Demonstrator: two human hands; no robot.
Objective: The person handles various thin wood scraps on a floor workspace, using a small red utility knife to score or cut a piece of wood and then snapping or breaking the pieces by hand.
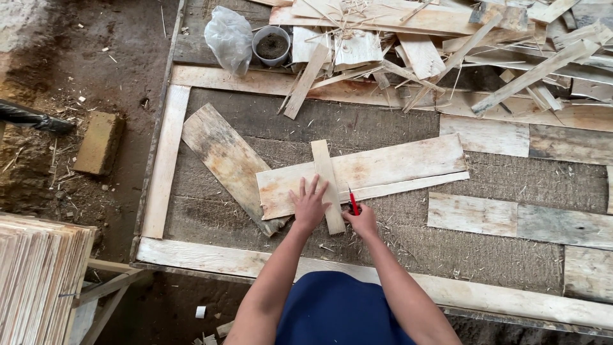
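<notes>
My left hand (pixel 310 206) lies flat with fingers spread on a short narrow wooden strip (pixel 326 176) that crosses a long pale plank (pixel 383 167) upright. My right hand (pixel 363 220) grips a red pen (pixel 352 201), its tip against the plank just right of the strip's lower end. A thin slat (pixel 415 186) lies along the plank's lower edge. A weathered board (pixel 227 160) runs diagonally under the plank's left end.
A heap of scrap wood strips (pixel 460 45) fills the back. A small pot (pixel 271 45) and a plastic bag (pixel 228 37) sit at the back left. A brick (pixel 99 142) lies on the dirt at left, stacked thin boards (pixel 38 275) at lower left.
</notes>
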